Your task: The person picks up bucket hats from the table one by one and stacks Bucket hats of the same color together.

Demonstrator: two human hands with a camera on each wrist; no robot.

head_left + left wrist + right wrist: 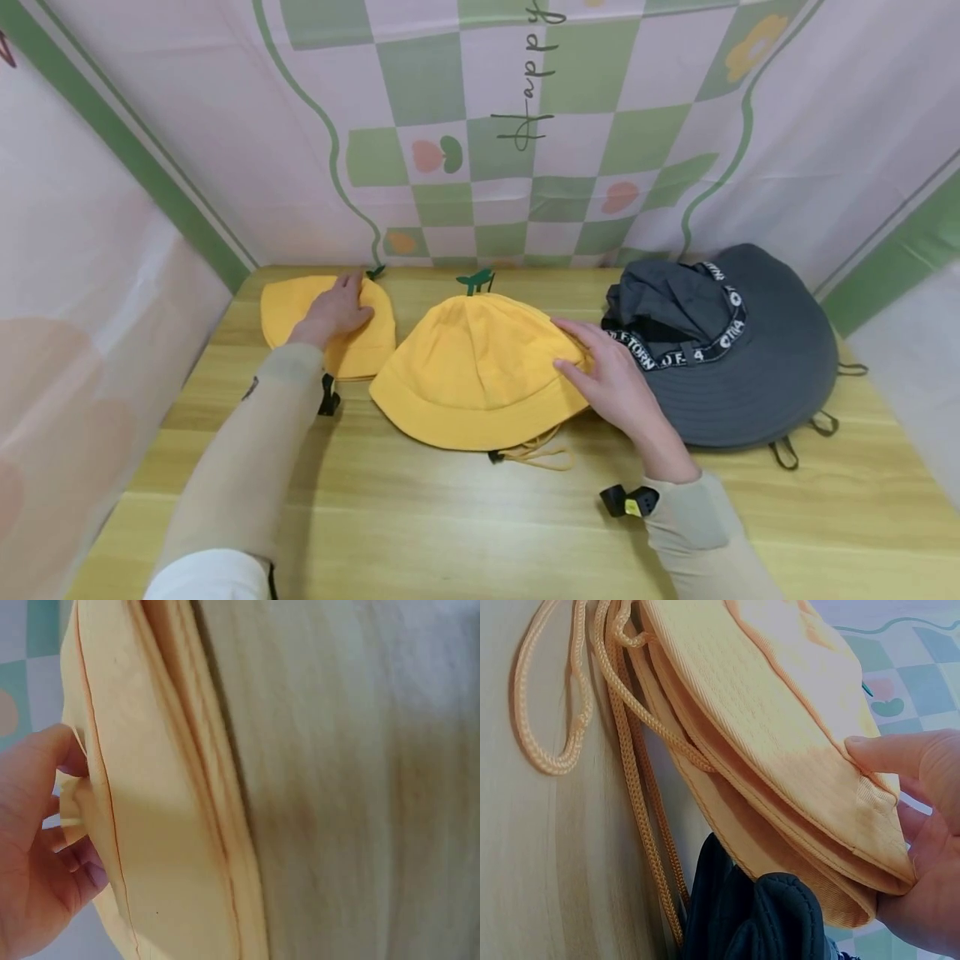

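Observation:
Two yellow bucket hats lie folded flat on the wooden table. At the left one (375,333), which has a small green sprout on top, my left hand (335,310) pinches the crown; thumb and curled fingers show at the cloth in the left wrist view. My right hand (611,379) grips the right edge of the middle hat (480,358). There the right wrist view shows the thumb on the upper face and the other fingers partly hidden behind. Cords (634,795) hang from this hat's brim, and a green sprout (474,282) stands at its crown.
A dark grey wide-brimmed hat (780,358) with a lettered band lies to the right, close beside my right hand. Behind the table (450,525) hangs a green-and-white checked cloth (502,167). More patterned cloth borders the left and right sides.

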